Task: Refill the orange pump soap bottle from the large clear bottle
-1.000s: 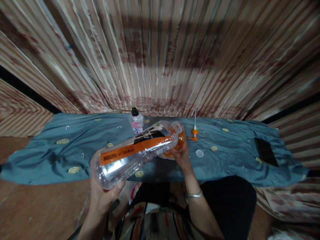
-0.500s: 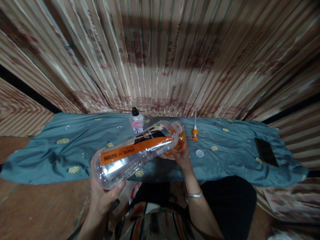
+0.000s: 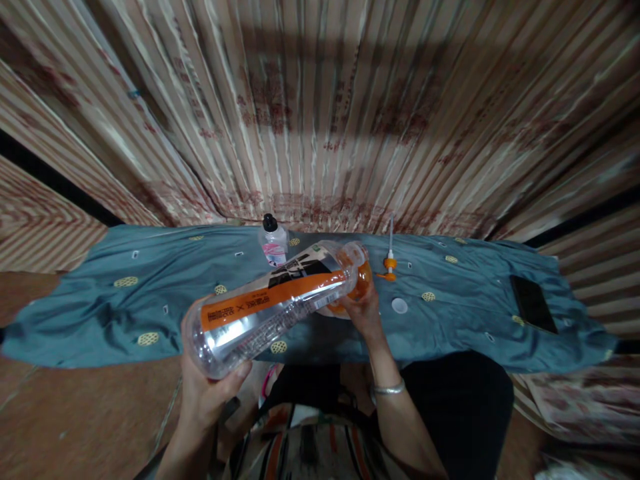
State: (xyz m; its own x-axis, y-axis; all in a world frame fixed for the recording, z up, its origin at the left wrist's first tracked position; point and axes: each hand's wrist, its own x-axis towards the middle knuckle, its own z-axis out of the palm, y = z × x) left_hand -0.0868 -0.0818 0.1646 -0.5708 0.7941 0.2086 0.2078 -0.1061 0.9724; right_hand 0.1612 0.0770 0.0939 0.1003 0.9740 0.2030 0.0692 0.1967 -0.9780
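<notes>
The large clear plastic bottle with an orange-and-silver label (image 3: 270, 300) is held aslant over the middle of the table covered in blue-green cloth (image 3: 95, 313). Its base is towards the near edge and its open neck points towards the far edge and to the right. The left hand (image 3: 203, 390) is closed around the base, thumb along the near side. The right hand (image 3: 365, 312) grips a translucent orange container (image 3: 363, 279) just beside that neck; whether the two rims touch is hard to tell.

The big bottle looks thin-walled, mostly see-through and probably light, though I cannot judge how much liquid is in it. Its sides would likely give under a hard squeeze, and any wet film would make the smooth plastic slippery. The broad base allows a firm cupped grip; the narrower shoulder below the neck looks stiffer and would suit a second, steadying hold. The orange container is best gripped round its body, below the rim.

A small clear bottle with a black cap (image 3: 275, 245) stands near the far edge, left of the middle. To the right lie an orange-and-white pump head with a long tube (image 3: 390, 264), a round white cap (image 3: 399, 306) and, near the right end, a flat black rectangular object (image 3: 533, 304).
</notes>
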